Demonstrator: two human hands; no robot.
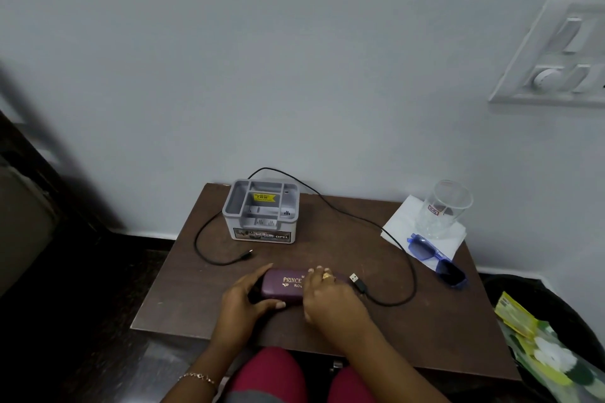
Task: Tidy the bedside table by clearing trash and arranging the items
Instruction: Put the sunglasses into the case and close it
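Case (284, 286), oblong, purple, hard-shelled with gold lettering, lay at the front middle of your brown wooden table (425, 330). Your left hand (244, 299) gripped its left end; your right hand (330, 296) curled over its right end. Black cable (413, 276) looped round it, with the plug (354, 278) just beside. Grey plastic organiser (262, 211) stood behind. At the far right were blue sunglasses (435, 258) and a clear glass (445, 209) on a white napkin (399, 219).

**Case in my hands, the rest spread out**

I hold the closed purple gold-lettered spectacle case (284, 285) flat at the front of the brown wooden bedside table (425, 321). My left hand (244, 299) grips its left end and my right hand (330, 296) curls over its right. A black USB cable (359, 285) loops loosely behind the grey plastic compartment organiser (262, 235). Blue sunglasses (437, 260) lie partly on the white paper napkin (401, 219) under the upright clear drinking glass (445, 206).
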